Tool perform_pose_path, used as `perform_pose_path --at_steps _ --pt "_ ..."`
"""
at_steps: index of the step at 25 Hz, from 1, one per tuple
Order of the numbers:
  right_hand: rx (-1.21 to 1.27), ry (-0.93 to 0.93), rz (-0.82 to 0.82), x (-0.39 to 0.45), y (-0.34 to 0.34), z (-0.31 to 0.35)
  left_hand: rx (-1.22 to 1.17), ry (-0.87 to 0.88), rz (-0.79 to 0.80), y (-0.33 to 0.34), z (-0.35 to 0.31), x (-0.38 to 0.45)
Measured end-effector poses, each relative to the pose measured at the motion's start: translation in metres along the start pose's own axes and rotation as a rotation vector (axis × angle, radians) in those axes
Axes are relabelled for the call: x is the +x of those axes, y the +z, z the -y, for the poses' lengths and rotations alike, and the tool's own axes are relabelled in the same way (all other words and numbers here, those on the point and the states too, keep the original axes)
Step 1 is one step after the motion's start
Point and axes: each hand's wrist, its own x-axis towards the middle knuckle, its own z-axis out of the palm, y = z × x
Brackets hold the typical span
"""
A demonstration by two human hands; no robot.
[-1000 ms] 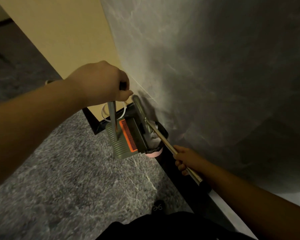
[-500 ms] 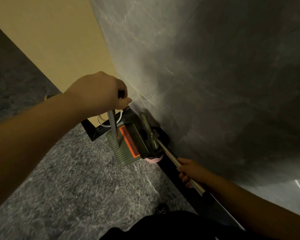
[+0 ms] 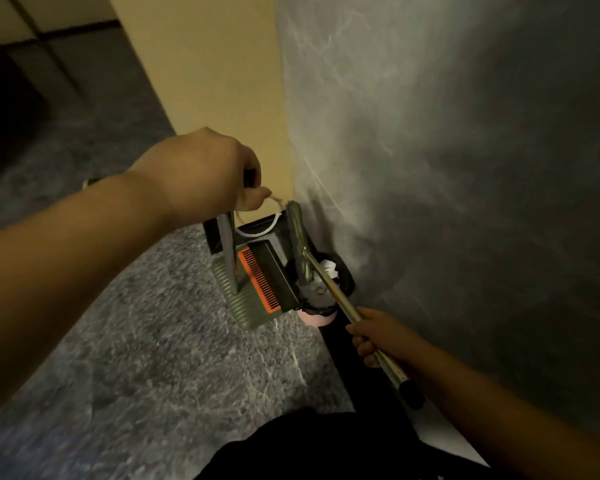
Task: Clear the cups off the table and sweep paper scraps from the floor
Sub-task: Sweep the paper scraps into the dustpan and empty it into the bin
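Left hand (image 3: 201,171): raised above the dustpan, fingers curled into a tight grip round the top of its upright handle; a loop of pale cord shows at the fingertips.
Dustpan (image 3: 253,289): grey-green, ribbed, hanging from the left hand and tipped toward the bin; an orange comb strip (image 3: 257,278) runs along its dark inner edge, which lies against the bin's rim.
Bin (image 3: 326,296): small and round, pink below a black liner, standing on the floor in the corner where the two walls meet; this is the landmark for the rest.
Paper scraps (image 3: 328,266): white crumpled bits visible inside the bin, on its far side, beside the broom head.
Right hand (image 3: 378,336): nearer the camera than the bin, fingers wrapped in a firm grip round the metal broom stick.
Broom (image 3: 329,289): its stick slants up from the right hand over the bin; the green head (image 3: 298,237) sits just behind the bin, next to the dustpan.
Floor (image 3: 153,341): grey speckled stone, spreading left of the bin.
Grey wall (image 3: 465,168): marbled, directly right of the bin.
Yellow wall (image 3: 205,64): behind the bin, with a black skirting at its foot.
Cups: cannot tell from this view.
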Motion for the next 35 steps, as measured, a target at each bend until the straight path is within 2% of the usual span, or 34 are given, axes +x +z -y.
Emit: perform_pose_path --at_steps 6,10,16,22,27,35 --pt "-0.292 0.038 0.184 -0.018 0.013 -0.026 -0.032 -0.412 0.004 0.017 -0.013 -0.142" --pt "-0.346 0.183 0.329 -0.025 0.059 -0.047 -0.089 -0.678 0.028 0.044 -0.029 -0.250" --pt "-0.584 0.249 0.495 -0.046 0.142 -0.093 -0.166 -1.096 -0.003 0.094 -0.070 -0.407" --pt "-0.832 0.265 0.632 -0.095 0.251 -0.180 -0.233 -1.580 -0.008 0.142 -0.125 -0.572" --pt "-0.973 0.291 0.756 -0.163 0.347 -0.263 -0.292 -1.820 -0.056 0.160 -0.170 -0.707" --pt "-1.246 0.309 0.975 -0.276 0.495 -0.391 -0.353 -2.240 -0.297 0.176 -0.244 -0.901"
